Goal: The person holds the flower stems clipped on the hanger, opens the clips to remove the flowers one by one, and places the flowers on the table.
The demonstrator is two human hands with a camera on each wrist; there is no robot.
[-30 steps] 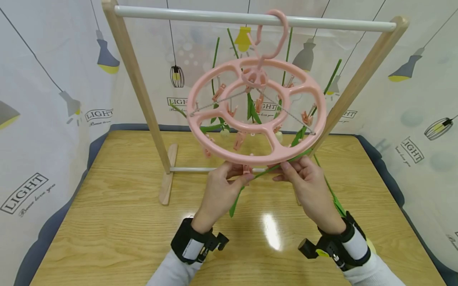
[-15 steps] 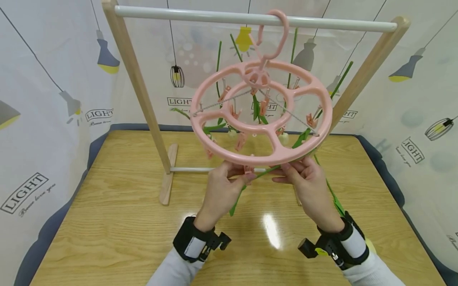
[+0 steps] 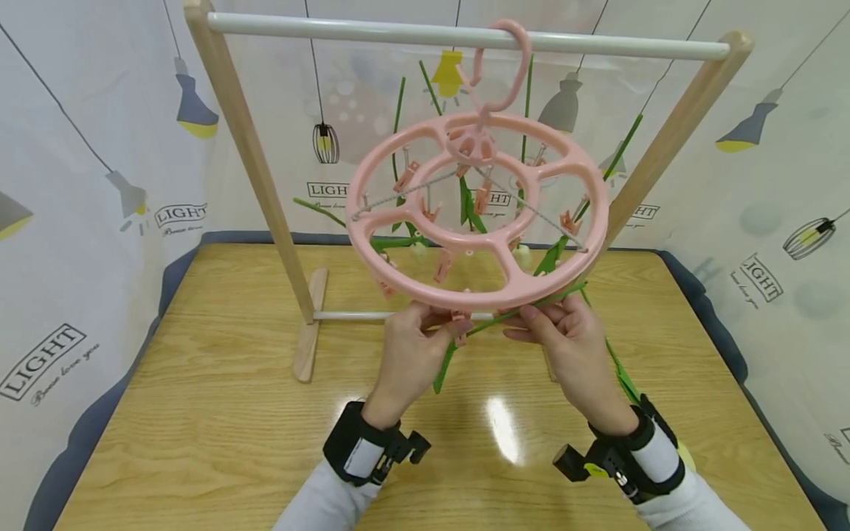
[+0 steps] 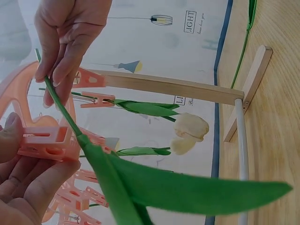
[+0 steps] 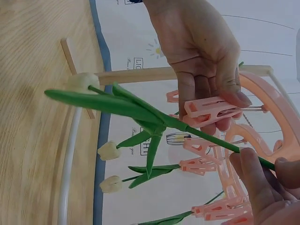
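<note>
My left hand [image 3: 415,354] pinches a pink clothespin [image 5: 206,110] hanging from the near rim of the round pink clip hanger [image 3: 478,299]. Between thumb and fingers, my right hand [image 3: 574,354] holds the green stem [image 5: 218,142] of an artificial tulip. The stem slants across the clothespin's mouth end; whether it sits inside the mouth I cannot tell. In the right wrist view the tulip's pale flower head [image 5: 83,82] points away from the hands, partly behind a long leaf [image 5: 108,104]. Other tulips [image 4: 190,126] hang head down from clothespins around the ring.
The hanger's hook [image 3: 521,66] hangs on the white top bar [image 3: 365,29] of a wooden-legged rack [image 3: 255,169]. Another green stem [image 3: 614,354] lies on the wooden table [image 3: 199,413] beside the right forearm. A printed cloth [image 3: 80,258] surrounds the table.
The hanger swayed slightly right, then back left. The held tulip's leaf has lifted a little, and its stem end shows more beyond the right hand. Both hands stay nearly in place.
</note>
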